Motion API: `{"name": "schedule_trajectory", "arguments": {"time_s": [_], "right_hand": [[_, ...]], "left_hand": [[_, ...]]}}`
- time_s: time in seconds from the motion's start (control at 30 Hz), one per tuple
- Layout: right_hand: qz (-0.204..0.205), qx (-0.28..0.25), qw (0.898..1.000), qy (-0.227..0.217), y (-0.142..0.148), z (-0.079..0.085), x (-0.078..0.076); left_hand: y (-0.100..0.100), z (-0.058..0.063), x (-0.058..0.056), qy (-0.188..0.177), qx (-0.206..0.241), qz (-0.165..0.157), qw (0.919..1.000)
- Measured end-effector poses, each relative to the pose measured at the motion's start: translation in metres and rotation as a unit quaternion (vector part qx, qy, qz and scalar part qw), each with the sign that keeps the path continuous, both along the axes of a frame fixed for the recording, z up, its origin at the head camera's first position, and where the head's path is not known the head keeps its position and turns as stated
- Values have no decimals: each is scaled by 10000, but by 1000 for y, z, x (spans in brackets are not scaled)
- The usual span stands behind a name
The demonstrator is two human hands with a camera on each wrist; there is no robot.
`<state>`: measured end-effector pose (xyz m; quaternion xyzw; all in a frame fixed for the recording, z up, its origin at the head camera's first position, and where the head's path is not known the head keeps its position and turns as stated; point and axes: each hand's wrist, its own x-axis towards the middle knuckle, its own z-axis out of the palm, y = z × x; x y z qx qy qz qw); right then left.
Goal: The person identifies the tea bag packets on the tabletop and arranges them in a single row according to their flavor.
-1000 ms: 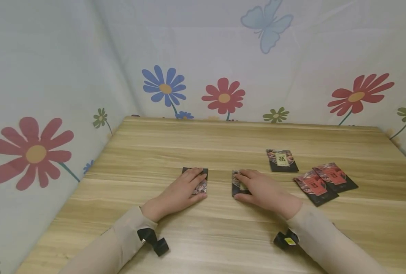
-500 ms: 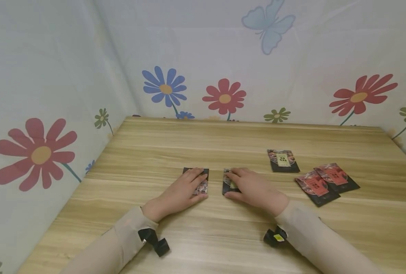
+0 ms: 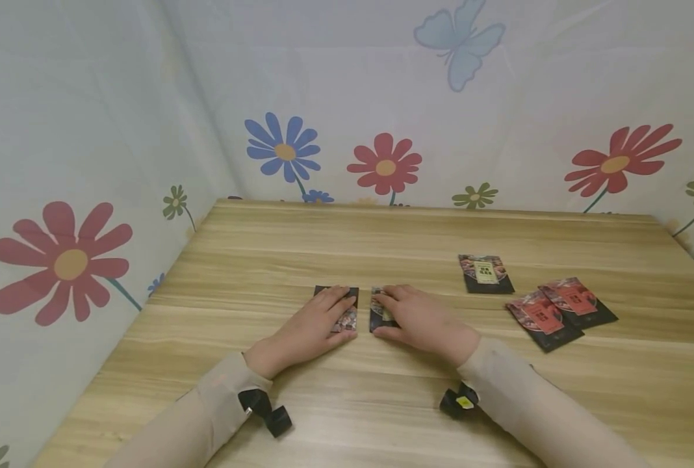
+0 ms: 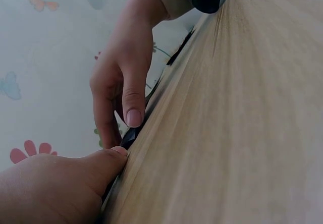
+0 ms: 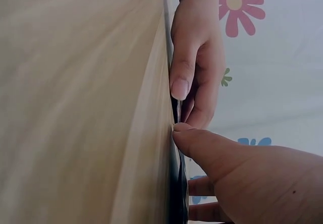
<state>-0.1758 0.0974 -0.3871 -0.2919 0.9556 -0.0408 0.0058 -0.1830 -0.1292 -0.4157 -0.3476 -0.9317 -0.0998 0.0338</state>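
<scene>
Two small dark sachets lie flat near the middle of the table, with a narrow gap between them in the head view. My left hand [image 3: 306, 328] rests on the left sachet [image 3: 347, 320], fingers extended over it and thumb at its near edge. On the right sachet [image 3: 376, 315] lies my right hand [image 3: 425, 320], its fingers and thumb spread across the printed face. Both sachets are largely covered by the hands. From the left wrist, the left thumb [image 4: 108, 163] shows low against the tabletop; the right wrist view has the right thumb [image 5: 197, 141] touching a thin sachet edge.
To the right, a black sachet with a pale yellow label [image 3: 486, 273] lies flat. Nearer and further right, a red-labelled sachet [image 3: 544, 322] overlaps another red-labelled sachet [image 3: 581, 302]. The wood-grain table [image 3: 300, 244] meets a flower-printed cloth [image 3: 323, 84] at its back.
My right hand has slid leftward with its sachet, narrowing the gap to the left sachet. The left hand stays in place, and the other sachets have not moved.
</scene>
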Motion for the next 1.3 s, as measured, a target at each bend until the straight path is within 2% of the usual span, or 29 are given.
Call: {"name": "schedule_trajectory", "arguments": {"time_s": [0.8,1.07,1.3], "right_hand": [[183,102,9998,5,-17,-1,-4],[118,-33,9999,18,-13,10,0],[87,-116,9996,232,6,22,-1]], "left_hand": [[1,0,0,2,14,8,10000],[0,-1,-1,69,76,-5,9999],[1,-3,-1,122,75,-44,9999]]}}
